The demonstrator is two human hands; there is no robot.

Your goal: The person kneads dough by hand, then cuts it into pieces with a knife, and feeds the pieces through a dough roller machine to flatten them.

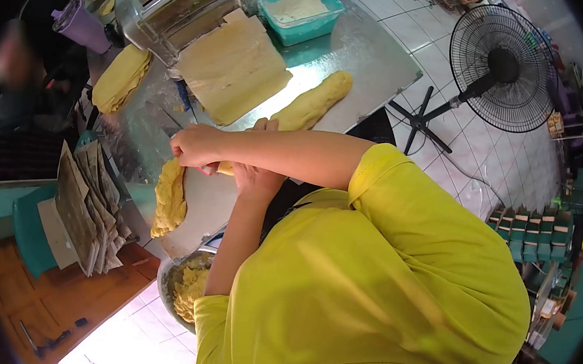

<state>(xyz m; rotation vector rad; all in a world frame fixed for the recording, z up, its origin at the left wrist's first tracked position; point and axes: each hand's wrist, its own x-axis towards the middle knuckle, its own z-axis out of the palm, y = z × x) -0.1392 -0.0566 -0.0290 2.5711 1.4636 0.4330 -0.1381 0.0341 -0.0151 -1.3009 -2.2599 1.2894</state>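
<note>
My right hand point(195, 145) is closed, its forearm crossing above my left one. A small red piece point(207, 169) shows below it and a thin dark strip shows above; what the fist holds is mostly hidden. Under the right forearm, my left hand point(258, 176) is curled over the near end of a long yellow dough roll point(316, 102), fingertips showing past the arm. A separate lump of yellow dough point(168, 198) lies by the table's left edge, just below my right fist. Beyond the hands lies a flat, pale dough sheet point(233, 66).
A metal rolling machine point(159, 20) stands at the back of the metal table point(370, 54), beside a teal tub point(303, 32) of white powder. Folded dough point(121, 79) and a purple tumbler point(80, 27) are left. A dough bowl point(168, 290) sits below; a fan point(503, 66) stands right.
</note>
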